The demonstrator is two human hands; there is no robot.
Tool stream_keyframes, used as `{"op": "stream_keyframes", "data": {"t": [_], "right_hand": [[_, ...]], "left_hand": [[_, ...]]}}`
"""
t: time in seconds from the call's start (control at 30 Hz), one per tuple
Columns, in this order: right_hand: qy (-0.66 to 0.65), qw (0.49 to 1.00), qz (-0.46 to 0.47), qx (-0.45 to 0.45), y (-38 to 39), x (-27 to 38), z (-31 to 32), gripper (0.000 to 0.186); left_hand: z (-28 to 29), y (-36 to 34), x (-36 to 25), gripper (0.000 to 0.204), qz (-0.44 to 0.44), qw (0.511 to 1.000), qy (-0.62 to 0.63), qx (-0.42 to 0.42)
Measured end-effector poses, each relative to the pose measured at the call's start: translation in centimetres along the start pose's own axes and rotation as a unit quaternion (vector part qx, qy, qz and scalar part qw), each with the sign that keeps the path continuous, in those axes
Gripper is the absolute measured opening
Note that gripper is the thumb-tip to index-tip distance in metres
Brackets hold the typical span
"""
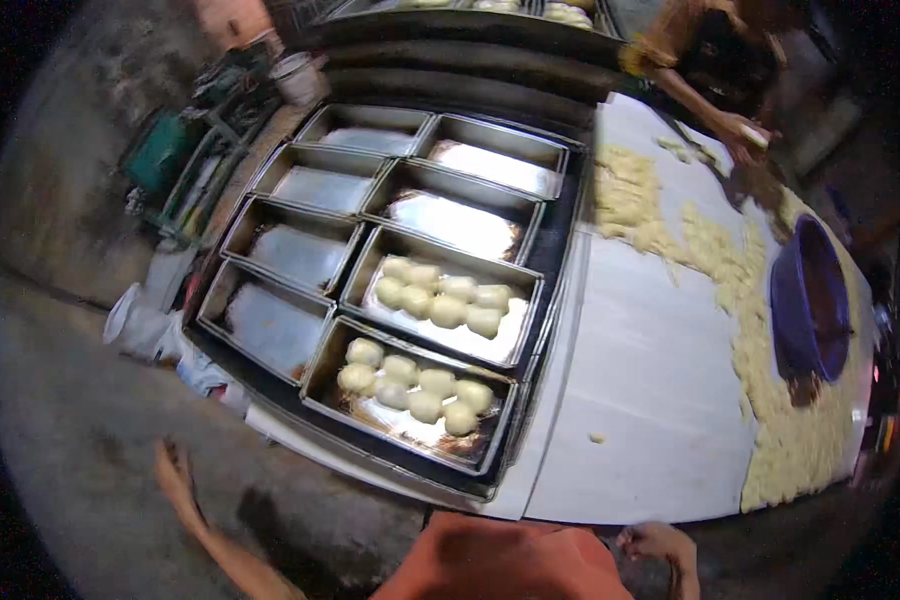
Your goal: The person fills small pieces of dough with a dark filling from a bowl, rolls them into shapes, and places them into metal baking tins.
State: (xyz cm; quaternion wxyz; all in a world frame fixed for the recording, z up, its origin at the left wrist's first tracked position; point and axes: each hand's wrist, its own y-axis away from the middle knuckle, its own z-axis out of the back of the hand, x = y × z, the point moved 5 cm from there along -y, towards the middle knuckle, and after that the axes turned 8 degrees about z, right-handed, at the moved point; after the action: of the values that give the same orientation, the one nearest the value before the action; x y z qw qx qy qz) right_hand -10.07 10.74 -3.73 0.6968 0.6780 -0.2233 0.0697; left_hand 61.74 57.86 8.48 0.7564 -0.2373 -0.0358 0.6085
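Note:
My left hand is out over the concrete floor at the lower left, its fingers apart and somewhat blurred, touching nothing. Close to my orange shirt, my right hand is curled closed below the table's near edge. Whatever its fingers may hold is hidden. Ahead of me stand several rectangular metal baking pans in two columns. The nearest right-hand pan holds several pale round dough balls. More dough balls lie in the pan just beyond; the other pans hold none.
On the white table at right lie flattened dough pieces, a small dough scrap and a tilted purple basin. Another person's hand works at the far right. Green machinery and a white bucket stand at the far left.

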Motion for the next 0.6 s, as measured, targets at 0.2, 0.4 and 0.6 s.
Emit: {"op": "stream_keyframes", "data": {"t": [0.2,0.4,0.6], "right_hand": [[0.07,0.986,0.095,-0.122,2.0,15.1,3.2,0.025],[0.364,0.843,0.273,-0.286,2.6,16.8,5.8,0.018],[0.152,0.856,0.323,-0.374,2.2,17.6,9.3,0.023]], "left_hand": [[-17.0,23.8,17.3,0.031,0.411,0.871,-0.131,0.235],[-19.4,34.3,5.7,0.029,0.382,0.836,-0.026,0.393],[-11.7,28.5,-5.0,0.029,0.251,0.908,0.04,0.331]]}}
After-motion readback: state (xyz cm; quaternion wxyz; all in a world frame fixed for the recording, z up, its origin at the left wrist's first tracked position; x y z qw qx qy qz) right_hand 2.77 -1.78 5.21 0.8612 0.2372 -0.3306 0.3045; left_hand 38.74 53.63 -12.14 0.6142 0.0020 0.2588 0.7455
